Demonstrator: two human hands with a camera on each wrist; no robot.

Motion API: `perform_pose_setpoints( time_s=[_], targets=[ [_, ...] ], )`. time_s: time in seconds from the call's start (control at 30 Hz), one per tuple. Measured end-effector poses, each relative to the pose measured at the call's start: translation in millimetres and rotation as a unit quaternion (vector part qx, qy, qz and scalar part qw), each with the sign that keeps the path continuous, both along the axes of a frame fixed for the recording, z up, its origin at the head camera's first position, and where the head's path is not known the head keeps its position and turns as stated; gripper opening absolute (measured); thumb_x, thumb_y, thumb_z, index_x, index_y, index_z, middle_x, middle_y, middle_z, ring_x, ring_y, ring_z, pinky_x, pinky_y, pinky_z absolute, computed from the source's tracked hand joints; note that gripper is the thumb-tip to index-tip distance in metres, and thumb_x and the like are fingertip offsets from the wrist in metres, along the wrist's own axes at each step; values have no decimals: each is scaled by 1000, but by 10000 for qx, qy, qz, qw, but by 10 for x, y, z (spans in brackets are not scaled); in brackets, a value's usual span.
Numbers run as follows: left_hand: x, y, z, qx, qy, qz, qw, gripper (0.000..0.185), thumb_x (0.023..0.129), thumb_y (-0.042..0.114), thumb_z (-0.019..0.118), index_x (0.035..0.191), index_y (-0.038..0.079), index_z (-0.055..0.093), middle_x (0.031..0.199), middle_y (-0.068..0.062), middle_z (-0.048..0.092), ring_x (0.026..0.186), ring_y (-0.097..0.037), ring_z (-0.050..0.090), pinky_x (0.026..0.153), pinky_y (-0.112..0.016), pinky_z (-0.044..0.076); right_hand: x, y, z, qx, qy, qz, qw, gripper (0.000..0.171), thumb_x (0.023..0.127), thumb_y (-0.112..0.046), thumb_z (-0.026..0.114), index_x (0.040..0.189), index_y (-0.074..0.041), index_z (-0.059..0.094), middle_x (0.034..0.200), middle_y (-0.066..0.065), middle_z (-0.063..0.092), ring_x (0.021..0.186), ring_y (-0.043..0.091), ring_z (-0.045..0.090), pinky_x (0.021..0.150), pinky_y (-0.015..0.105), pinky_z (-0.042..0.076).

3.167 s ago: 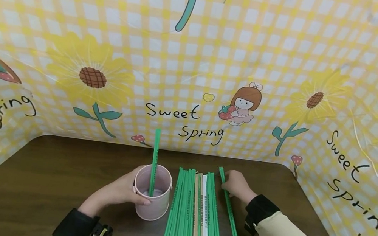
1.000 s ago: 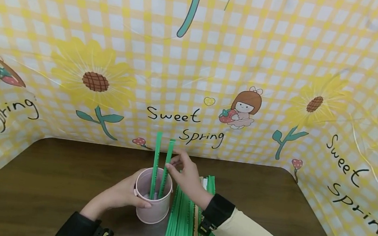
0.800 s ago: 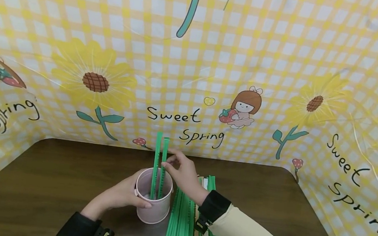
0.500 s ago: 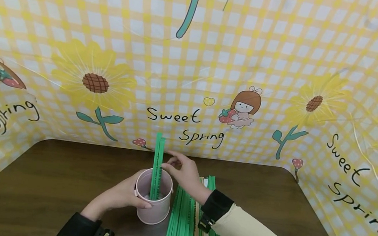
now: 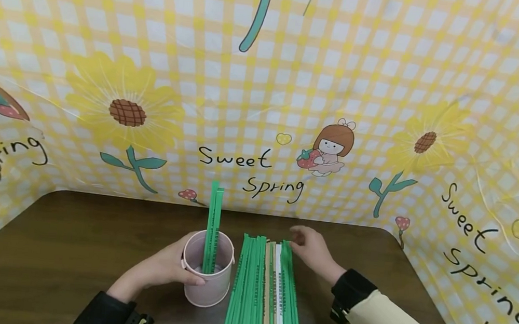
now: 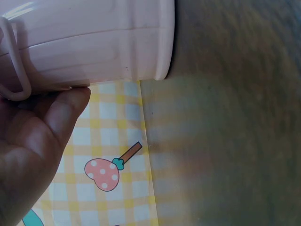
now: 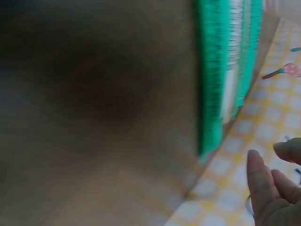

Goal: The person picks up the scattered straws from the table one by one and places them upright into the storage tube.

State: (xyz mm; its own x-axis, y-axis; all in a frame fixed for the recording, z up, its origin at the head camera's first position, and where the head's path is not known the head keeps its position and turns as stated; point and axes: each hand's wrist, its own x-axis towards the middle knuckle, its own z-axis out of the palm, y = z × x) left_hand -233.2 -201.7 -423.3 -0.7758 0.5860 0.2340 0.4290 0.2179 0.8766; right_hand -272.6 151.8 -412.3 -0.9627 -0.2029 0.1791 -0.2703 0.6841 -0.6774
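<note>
The left hand (image 5: 162, 270) grips the pink cup (image 5: 207, 277) from its left side, fingers curled round the wall and the thumb across the front; in the left wrist view only the thumb (image 6: 66, 110) and palm show against the cup's ribbed wall, the other fingers being hidden behind it. The cup stands upright on the dark wooden bench (image 5: 68, 248), and two green wrapped sticks (image 5: 212, 225) stand nearly upright inside, close together, their lower ends hidden by the cup's rim. Just to the right of the cup lies a row of wrapped sticks (image 5: 265, 293), mostly green with a tan one and a white one among them; their near ends are cut off by the lower edge of the head view. The right hand (image 5: 312, 249) hovers at the far right end of this row, its fingers loosely bent and holding nothing; whether the fingertips touch the outermost stick cannot be told. The right wrist view is heavily blurred, showing only green stick ends and a few fingertips (image 7: 261, 181). A yellow checked backdrop (image 5: 267, 79) walls in the bench.
</note>
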Motion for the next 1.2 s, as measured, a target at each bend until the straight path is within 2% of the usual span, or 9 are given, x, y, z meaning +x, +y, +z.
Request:
perform_pose_setpoints(
  time_s=[0.2, 0.43, 0.7, 0.97, 1.1, 1.2],
  targets=[
    [12, -21, 24, -45, 17, 27, 10000, 90, 75, 14, 88, 148, -5, 38, 139, -28, 55, 118, 3, 56, 99, -22, 48, 110, 112, -92, -207, -745, -16, 9970, 34, 91, 3, 66, 124, 12, 63, 92, 15, 66, 74, 19, 64, 64, 33, 55],
    [33, -25, -1, -105, 86, 112, 9998, 93, 75, 13, 88, 149, -8, 36, 139, -29, 55, 117, 5, 56, 99, -21, 48, 184, 47, -162, -149, -1225, -178, 9922, 38, 89, 5, 67, 126, 14, 61, 82, 12, 61, 62, 18, 59, 61, 34, 56],
    [30, 2, 11, -15, -62, 0, 10000, 92, 75, 14, 88, 148, -6, 37, 138, -29, 55, 117, 2, 57, 99, -22, 48, 170, 7, -216, -58, -1240, -410, 9914, 39, 86, 6, 67, 123, 15, 62, 75, 10, 60, 58, 16, 58, 58, 33, 56],
    [-5, 0, 26, -104, -66, -90, 9999, 88, 77, 16, 87, 148, -2, 39, 139, -26, 56, 118, 1, 57, 99, -23, 49, 175, -28, -196, 52, -1260, -454, 9910, 41, 87, 8, 65, 127, 15, 61, 53, 0, 43, 47, 12, 47, 54, 27, 50],
    [-11, -2, 17, -103, -54, -99, 9999, 88, 77, 16, 87, 148, -1, 39, 139, -25, 56, 119, 1, 57, 99, -23, 49, 164, -39, -187, 125, -1268, -505, 9906, 38, 87, 7, 66, 124, 14, 63, 56, 3, 48, 51, 14, 51, 55, 29, 51],
    [-11, -2, 13, -89, -50, -86, 9999, 89, 76, 16, 88, 148, -1, 39, 139, -25, 56, 118, 1, 57, 99, -23, 48, 157, -28, -174, 149, -1335, -541, 9895, 37, 88, 4, 68, 123, 14, 63, 68, 9, 57, 57, 17, 56, 57, 31, 53]
  ],
)
